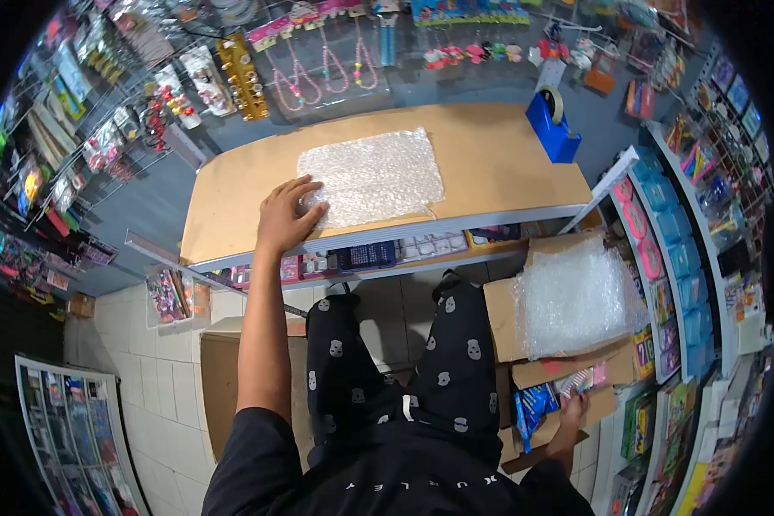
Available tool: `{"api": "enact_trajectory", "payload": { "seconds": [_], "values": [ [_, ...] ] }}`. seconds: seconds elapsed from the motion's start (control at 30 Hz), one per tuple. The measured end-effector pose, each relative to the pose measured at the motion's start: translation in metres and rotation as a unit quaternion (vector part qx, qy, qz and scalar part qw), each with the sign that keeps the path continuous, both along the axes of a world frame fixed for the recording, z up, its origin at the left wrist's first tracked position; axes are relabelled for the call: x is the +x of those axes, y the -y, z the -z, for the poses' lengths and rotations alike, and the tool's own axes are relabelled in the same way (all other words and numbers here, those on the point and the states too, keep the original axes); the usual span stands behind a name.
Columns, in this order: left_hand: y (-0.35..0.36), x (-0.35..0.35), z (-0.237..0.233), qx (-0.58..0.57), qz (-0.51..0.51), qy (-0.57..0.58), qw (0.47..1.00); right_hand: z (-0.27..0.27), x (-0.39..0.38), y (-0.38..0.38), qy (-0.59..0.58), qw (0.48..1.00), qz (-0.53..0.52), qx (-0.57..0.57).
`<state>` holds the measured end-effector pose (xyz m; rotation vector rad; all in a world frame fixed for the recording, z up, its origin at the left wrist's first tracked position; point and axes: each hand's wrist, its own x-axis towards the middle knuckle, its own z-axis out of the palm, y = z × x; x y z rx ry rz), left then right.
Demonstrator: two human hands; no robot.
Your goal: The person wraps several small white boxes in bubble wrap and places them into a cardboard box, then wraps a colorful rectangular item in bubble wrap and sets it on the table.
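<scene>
A sheet of bubble wrap (372, 179) lies flat on the wooden table (232, 189). My left hand (291, 211) rests at its left edge, fingers spread, thumb and fingertips touching the wrap. Down at my right side, my right hand (574, 408) reaches into an open cardboard box (595, 413). Its fingers close on a small striped pink-and-white item (574, 383), whose kind I cannot make out. Beside that hand in the box is a blue packet (536, 404). Part of the box's contents is hidden by the flaps and my hand.
A blue tape dispenser (552, 129) stands at the table's right end. More bubble wrap (572, 301) lies on cardboard at right. Another cardboard box (219, 378) stands by my left leg. Shelves of goods (675, 232) flank the right side; hanging trinkets (322, 69) line the back wall.
</scene>
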<state>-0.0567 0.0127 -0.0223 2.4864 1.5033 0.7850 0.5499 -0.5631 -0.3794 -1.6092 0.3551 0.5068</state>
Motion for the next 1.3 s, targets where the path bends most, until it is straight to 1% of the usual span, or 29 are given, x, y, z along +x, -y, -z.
{"api": "enact_trajectory", "payload": {
  "seconds": [0.07,0.17,0.27,0.3,0.4,0.43,0.47,0.53,0.57,0.63,0.67,0.73,0.83,0.93,1.03,1.07,1.1,1.17,1.2,1.27,1.3],
  "values": [
    [0.001,0.000,0.000,0.000,-0.003,-0.002,1.000,-0.017,-0.004,-0.004,-0.024,0.998,0.031,0.057],
    [0.007,0.004,-0.007,-0.001,-0.017,-0.017,1.000,0.015,0.025,0.002,-0.003,0.988,0.081,0.132],
    [0.009,0.003,-0.008,-0.007,-0.022,-0.017,1.000,-0.015,0.027,-0.011,-0.014,0.976,0.062,0.207],
    [0.010,0.004,-0.008,-0.005,-0.022,-0.017,1.000,-0.028,0.024,-0.019,-0.017,0.975,0.062,0.211],
    [0.009,0.002,-0.007,-0.006,-0.025,-0.015,1.000,-0.067,0.011,-0.047,-0.009,0.946,0.110,0.305],
    [0.009,0.002,-0.006,-0.006,-0.027,-0.015,1.000,-0.074,0.009,-0.056,-0.008,0.935,0.145,0.325],
    [0.008,0.002,-0.005,-0.007,-0.029,-0.014,0.999,-0.070,0.019,-0.057,-0.007,0.935,0.141,0.326],
    [0.007,0.002,-0.006,-0.009,-0.028,-0.010,1.000,-0.078,0.024,-0.067,-0.004,0.935,0.133,0.329],
    [0.008,0.002,-0.005,-0.011,-0.027,-0.009,1.000,-0.080,0.026,-0.072,0.032,0.945,0.127,0.301],
    [0.008,0.001,-0.004,-0.013,-0.028,-0.006,1.000,-0.137,-0.015,-0.116,0.102,0.958,0.115,0.241],
    [0.008,0.002,-0.004,-0.015,-0.028,-0.003,0.999,-0.141,-0.018,-0.126,0.106,0.964,0.087,0.228],
    [0.007,0.001,-0.004,-0.021,-0.031,-0.005,0.999,-0.151,-0.032,-0.158,0.142,0.964,0.100,0.200],
    [0.007,0.001,-0.004,-0.026,-0.030,-0.004,0.999,-0.167,-0.056,-0.194,0.257,0.932,-0.070,0.244],
    [0.007,0.001,-0.004,-0.028,-0.026,0.001,0.999,-0.206,-0.101,-0.234,0.348,0.908,-0.174,0.158],
    [0.006,0.001,-0.004,-0.025,-0.025,0.003,0.999,-0.202,-0.132,-0.271,0.385,0.847,-0.310,0.197],
    [0.007,0.001,-0.004,-0.024,-0.025,0.003,0.999,-0.197,-0.140,-0.285,0.438,0.807,-0.348,0.187],
    [0.008,0.001,-0.004,-0.023,-0.026,0.000,0.999,-0.202,-0.159,-0.296,0.514,0.772,-0.353,0.125],
    [0.008,0.001,-0.006,-0.019,-0.028,-0.005,0.999,-0.205,-0.187,-0.323,0.525,0.744,-0.390,0.135],
    [0.009,0.001,-0.007,-0.018,-0.026,-0.003,0.999,-0.225,-0.210,-0.336,0.495,0.752,-0.403,0.163],
    [0.009,0.000,-0.006,-0.015,-0.022,0.000,1.000,-0.257,-0.241,-0.352,0.519,0.721,-0.435,0.150],
    [0.008,0.000,-0.005,-0.011,-0.019,0.002,1.000,-0.262,-0.252,-0.362,0.519,0.711,-0.442,0.170]
  ]
}}
